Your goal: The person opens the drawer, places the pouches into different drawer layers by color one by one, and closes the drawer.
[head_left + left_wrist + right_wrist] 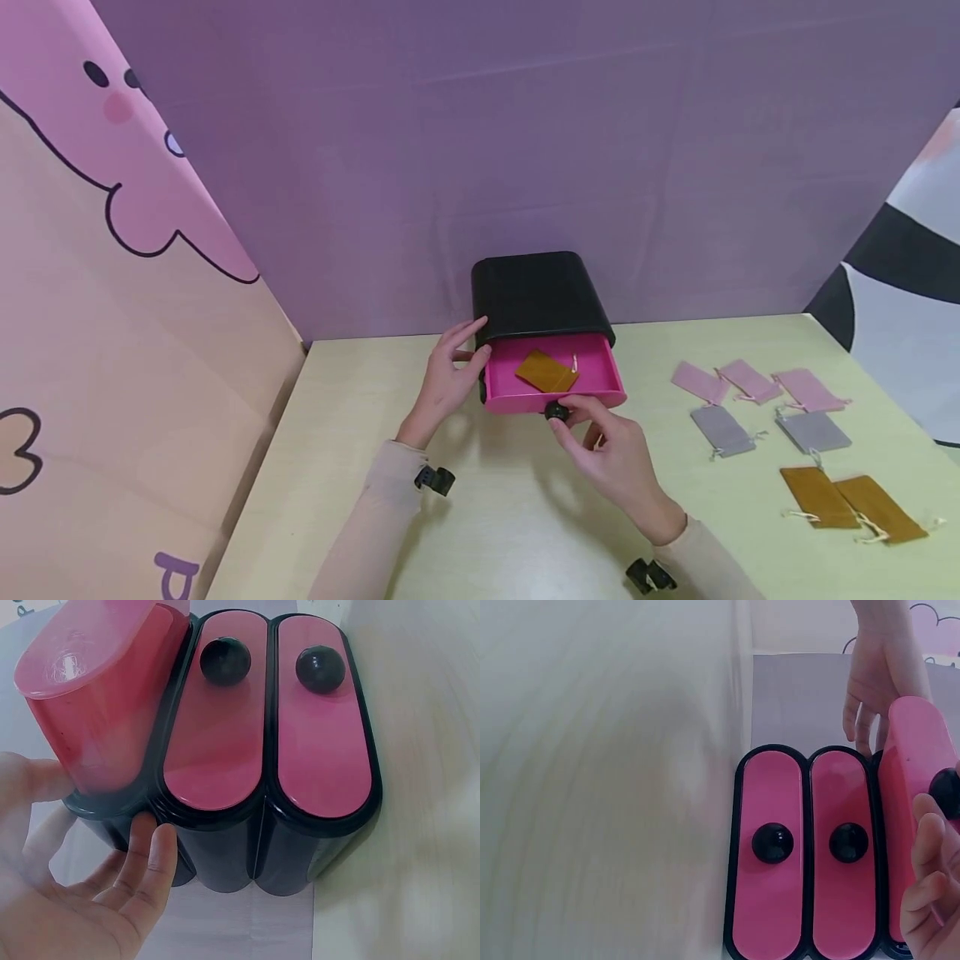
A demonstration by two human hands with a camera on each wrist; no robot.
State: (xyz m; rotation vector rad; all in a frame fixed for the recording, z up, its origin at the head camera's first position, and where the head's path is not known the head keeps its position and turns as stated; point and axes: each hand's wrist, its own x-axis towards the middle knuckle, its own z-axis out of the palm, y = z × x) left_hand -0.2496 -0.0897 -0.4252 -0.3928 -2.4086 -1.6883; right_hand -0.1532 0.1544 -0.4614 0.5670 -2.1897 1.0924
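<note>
A black drawer cabinet point(536, 292) stands against the purple backdrop, its top pink drawer point(506, 371) pulled out. Inside that drawer lies a mustard-brown drawstring pouch point(546, 372) with a white cord. My right hand point(611, 454) pinches the drawer's round black knob point(556, 410) between thumb and fingers. Against the cabinet's left side rests my left hand point(444, 387), fingers fairly straight and thumb near the drawer's edge. The left wrist view shows two lower pink drawers point(217, 742) closed, each with a black knob point(320, 669).
To the right on the pale table point(480, 533) lie several pouches: pink ones point(746, 379) at the back, grey ones point(723, 429) in the middle, mustard-brown ones point(821, 497) in front. A purple backdrop point(525, 150) rises behind the cabinet, with printed panels point(135, 333) at the sides.
</note>
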